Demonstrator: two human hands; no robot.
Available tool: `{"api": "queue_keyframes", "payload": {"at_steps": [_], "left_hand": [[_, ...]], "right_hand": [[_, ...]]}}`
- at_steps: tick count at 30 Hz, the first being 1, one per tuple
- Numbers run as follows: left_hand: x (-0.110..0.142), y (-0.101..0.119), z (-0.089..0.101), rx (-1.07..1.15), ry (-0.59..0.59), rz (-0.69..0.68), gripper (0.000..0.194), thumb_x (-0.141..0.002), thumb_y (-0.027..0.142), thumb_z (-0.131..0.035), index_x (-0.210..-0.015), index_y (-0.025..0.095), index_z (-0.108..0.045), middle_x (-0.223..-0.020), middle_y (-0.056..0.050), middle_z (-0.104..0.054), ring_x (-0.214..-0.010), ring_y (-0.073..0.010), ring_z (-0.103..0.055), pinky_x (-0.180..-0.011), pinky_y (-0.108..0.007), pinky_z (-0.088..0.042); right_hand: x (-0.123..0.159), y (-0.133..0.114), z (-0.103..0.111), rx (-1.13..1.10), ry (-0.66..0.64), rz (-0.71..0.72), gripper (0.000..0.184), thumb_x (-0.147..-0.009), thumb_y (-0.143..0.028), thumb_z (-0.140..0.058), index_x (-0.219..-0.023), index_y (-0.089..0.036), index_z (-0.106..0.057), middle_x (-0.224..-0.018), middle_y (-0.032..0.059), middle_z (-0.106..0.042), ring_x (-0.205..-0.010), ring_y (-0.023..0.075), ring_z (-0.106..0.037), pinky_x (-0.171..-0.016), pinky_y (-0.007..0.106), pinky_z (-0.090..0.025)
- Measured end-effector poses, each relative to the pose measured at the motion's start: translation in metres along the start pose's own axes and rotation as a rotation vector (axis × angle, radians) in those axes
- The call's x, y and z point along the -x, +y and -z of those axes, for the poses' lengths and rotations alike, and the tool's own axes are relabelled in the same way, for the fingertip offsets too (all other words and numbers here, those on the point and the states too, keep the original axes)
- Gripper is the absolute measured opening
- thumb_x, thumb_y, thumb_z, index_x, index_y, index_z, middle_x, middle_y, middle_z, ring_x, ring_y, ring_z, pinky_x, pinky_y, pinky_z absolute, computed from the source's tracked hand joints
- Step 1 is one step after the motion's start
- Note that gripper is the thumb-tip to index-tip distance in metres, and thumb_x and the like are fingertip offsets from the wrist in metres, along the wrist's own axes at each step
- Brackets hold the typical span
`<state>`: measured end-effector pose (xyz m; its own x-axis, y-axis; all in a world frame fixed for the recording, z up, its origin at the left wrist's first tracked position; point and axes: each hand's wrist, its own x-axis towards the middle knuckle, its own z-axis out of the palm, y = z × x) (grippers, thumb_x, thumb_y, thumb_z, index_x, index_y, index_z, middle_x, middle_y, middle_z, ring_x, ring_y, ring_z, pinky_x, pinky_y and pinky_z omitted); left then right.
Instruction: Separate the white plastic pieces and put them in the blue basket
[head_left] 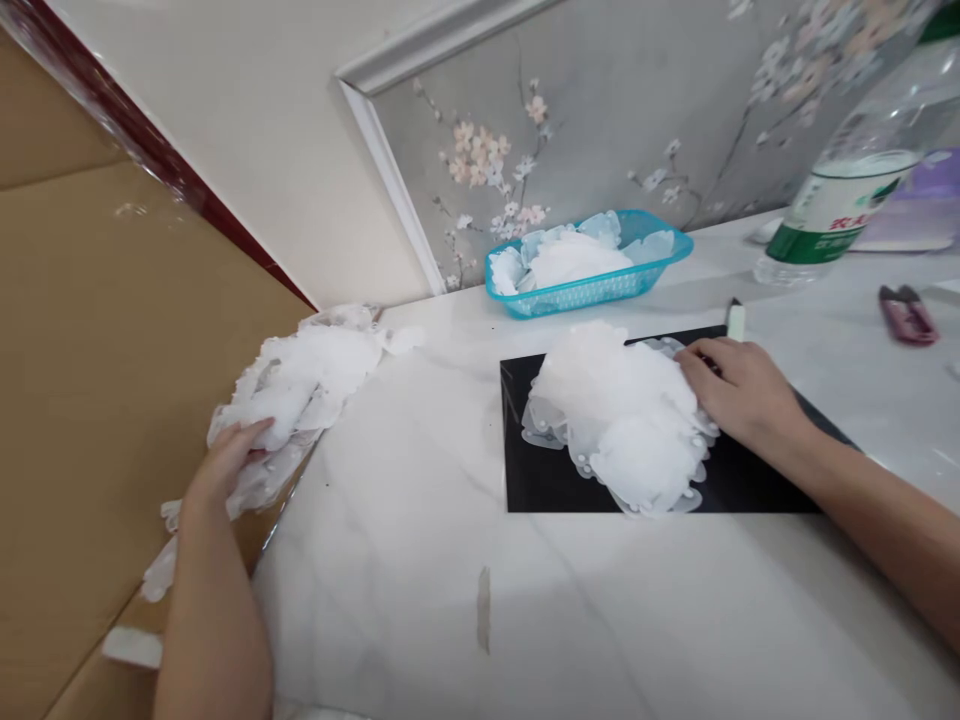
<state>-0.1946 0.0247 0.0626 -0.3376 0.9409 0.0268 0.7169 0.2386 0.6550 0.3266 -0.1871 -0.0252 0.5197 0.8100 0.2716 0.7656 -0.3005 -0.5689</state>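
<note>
My left hand [229, 455] reaches over the table's left edge and its fingers curl into a heap of white gauzy fabric pieces [300, 385]. My right hand [739, 390] rests fingers down on the right side of a second pile of white scalloped fabric pieces with small beads [619, 415]. That pile lies on a black mat [750, 480] on the white marble table [420, 580].
A turquoise plastic basket [592, 290] holding more white pieces stands at the back by the flowered wall. A clear plastic bottle with a green label [840, 205] stands at the back right, with small maroon snips [907, 315] nearby. A cardboard box [82, 380] sits to the left.
</note>
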Motion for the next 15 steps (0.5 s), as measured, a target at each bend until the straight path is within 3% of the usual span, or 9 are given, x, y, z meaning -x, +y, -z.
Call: {"api": "queue_keyframes", "payload": {"at_steps": [6,8,11,15], "left_hand": [[-0.004,0.0,-0.01,0.081,0.027,0.031,0.038,-0.051,0.032,-0.08,-0.076,0.012,-0.059,-0.073,0.001,-0.055,-0.059,-0.0107,-0.051,-0.042,-0.018,-0.041],[-0.002,0.002,-0.016,0.121,0.089,0.043,0.033,-0.058,0.026,-0.078,-0.081,0.011,-0.06,-0.074,0.0,-0.057,-0.059,-0.0096,-0.051,-0.043,-0.017,-0.041],[0.001,0.007,-0.024,0.228,0.246,0.057,0.029,-0.076,0.018,-0.065,-0.103,0.011,-0.058,-0.095,-0.006,-0.062,-0.069,-0.0102,-0.057,-0.051,-0.019,-0.047],[0.006,0.018,-0.028,0.353,0.451,-0.01,0.044,-0.088,0.016,-0.043,-0.131,0.014,-0.038,-0.127,-0.012,-0.053,-0.105,-0.0157,-0.059,-0.071,-0.025,-0.055]], "right_hand": [[-0.001,0.0,0.0,0.003,-0.003,-0.01,0.02,-0.072,-0.038,-0.032,-0.059,-0.025,-0.04,-0.071,0.0116,-0.061,-0.073,0.0271,-0.055,-0.069,0.038,-0.036],[-0.001,0.001,-0.001,-0.004,-0.001,-0.005,0.021,-0.072,-0.039,-0.032,-0.059,-0.025,-0.04,-0.071,0.0115,-0.061,-0.073,0.0272,-0.056,-0.069,0.038,-0.037],[-0.001,0.002,-0.002,-0.003,0.015,0.002,0.021,-0.072,-0.039,-0.032,-0.058,-0.024,-0.04,-0.07,0.0113,-0.061,-0.074,0.0272,-0.056,-0.07,0.038,-0.038],[0.0,0.003,-0.002,-0.01,0.024,0.015,0.02,-0.073,-0.036,-0.033,-0.06,-0.024,-0.042,-0.073,0.0116,-0.063,-0.075,0.0269,-0.057,-0.072,0.038,-0.038]]}}
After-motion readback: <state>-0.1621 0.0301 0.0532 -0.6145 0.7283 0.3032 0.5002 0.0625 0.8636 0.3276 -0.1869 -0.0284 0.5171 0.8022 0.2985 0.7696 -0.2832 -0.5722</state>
